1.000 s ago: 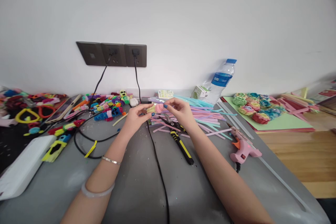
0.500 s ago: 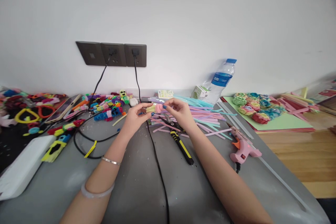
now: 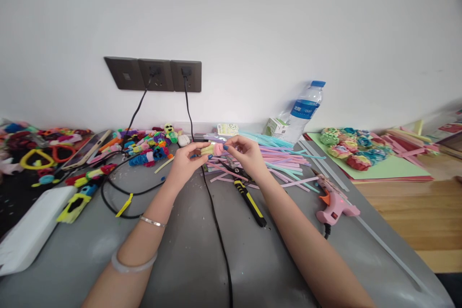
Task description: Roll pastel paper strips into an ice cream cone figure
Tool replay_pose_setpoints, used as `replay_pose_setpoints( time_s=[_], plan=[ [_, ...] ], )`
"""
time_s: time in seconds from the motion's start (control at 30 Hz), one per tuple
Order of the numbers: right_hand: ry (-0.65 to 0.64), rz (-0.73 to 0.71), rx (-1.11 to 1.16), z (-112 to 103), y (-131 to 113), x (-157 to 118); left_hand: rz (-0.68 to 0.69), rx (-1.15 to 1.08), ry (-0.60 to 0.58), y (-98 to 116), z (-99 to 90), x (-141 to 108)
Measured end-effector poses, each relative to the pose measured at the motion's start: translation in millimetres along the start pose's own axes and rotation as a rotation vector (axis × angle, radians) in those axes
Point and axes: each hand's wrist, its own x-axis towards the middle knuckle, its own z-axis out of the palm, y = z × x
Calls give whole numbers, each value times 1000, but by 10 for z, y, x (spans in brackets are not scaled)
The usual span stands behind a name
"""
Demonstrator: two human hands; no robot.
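Between my two hands is a small pipe-cleaner figure (image 3: 208,149), pale yellow on the left and pink on the right. My left hand (image 3: 187,159) pinches its yellow end between thumb and fingers. At the pink end, the thumb and forefinger of my right hand (image 3: 245,154) are closed on it. Loose pastel pipe cleaners (image 3: 285,159) in pink, purple and turquoise lie in a heap behind and beside my right hand. Just below that hand rest pliers (image 3: 250,202) with black and yellow handles, their jaws partly hidden.
A pink glue gun (image 3: 335,207) lies at the right, by clear glue sticks (image 3: 388,250). A black cable (image 3: 212,211) crosses the grey table. Finished fuzzy pieces (image 3: 147,149) crowd the left, near a white box (image 3: 34,231). A water bottle (image 3: 305,108) leans against the wall.
Almost nothing differs. Both hands keep their hold on the pipe-cleaner figure at the same spot, with only a very slight shift of the fingers.
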Motion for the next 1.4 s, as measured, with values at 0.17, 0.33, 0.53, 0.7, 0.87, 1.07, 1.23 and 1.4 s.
replay_pose_setpoints(
  time_s=[0.17,0.33,0.53,0.7,0.87,1.07,1.23,1.4],
  plan=[
    [4,-1,-12,2,2,4,6,-7,0,-16,-3,6],
    [9,0,-7,5,3,7,3,-14,5,-18,-14,5],
    [15,-4,-3,3,9,6,6,-16,7,-14,-11,6],
    [15,-10,-11,5,2,4,14,-5,17,-15,-8,6],
    [15,-8,-14,6,1,5,15,3,18,-15,-8,9],
    [19,-7,-21,8,2,3,-4,-23,27,10,1,6],
    [19,-19,-21,7,8,5,-7,-59,23,5,7,6],
    [20,-13,-12,5,18,3,11,-55,17,-26,2,10]
  ],
)
